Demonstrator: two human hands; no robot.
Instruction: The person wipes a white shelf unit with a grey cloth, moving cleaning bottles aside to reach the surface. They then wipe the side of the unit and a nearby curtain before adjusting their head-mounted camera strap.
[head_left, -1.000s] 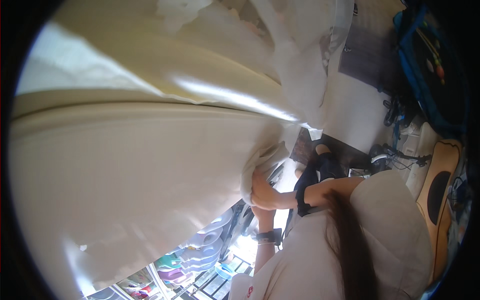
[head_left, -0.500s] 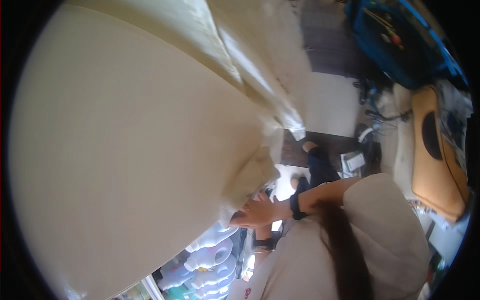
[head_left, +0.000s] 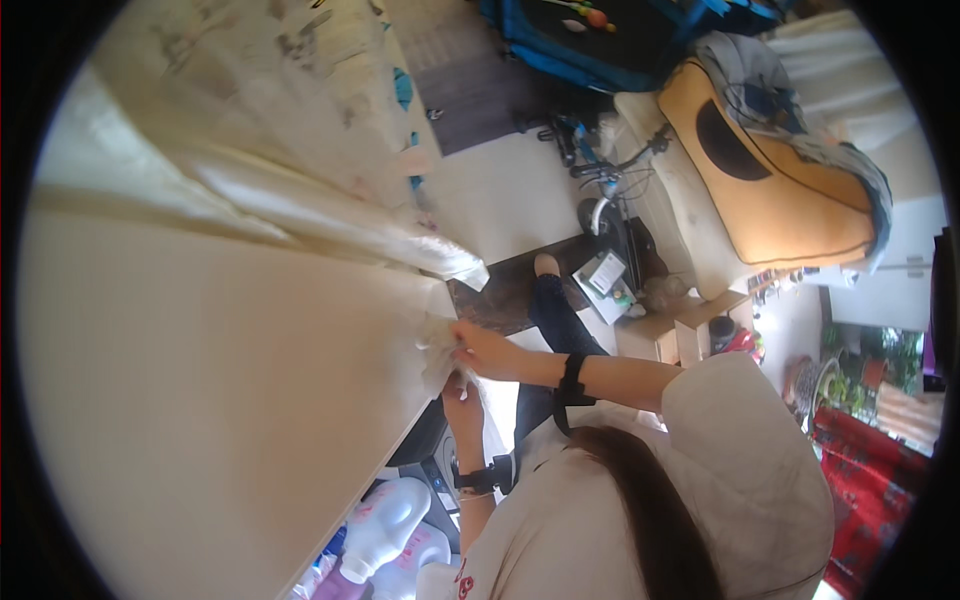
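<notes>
- Pale and broad, a white panel (head_left: pixel 220 400) is seen at the left, bordered by a shiny drape (head_left: pixel 330 225), with a bicycle (head_left: pixel 598 212) parked beyond.
- Bunched white cloth (head_left: pixel 432 350) is gathered at the panel's right-hand edge; whether its weight is borne there cannot be told.
- Loose folds are grasped by the fingers of the right hand (head_left: pixel 487 352); a slip could be caused by so shallow a grip.
- Cloth is also touched by the left hand (head_left: pixel 462 405), whose fingers are partly hidden; whether they are clenched cannot be told, so uneven tension is possible.
- Snagging could be caused by the panel's corner.
- Plastic bottles (head_left: pixel 388 520) could be knocked by a dropped left elbow.
</notes>
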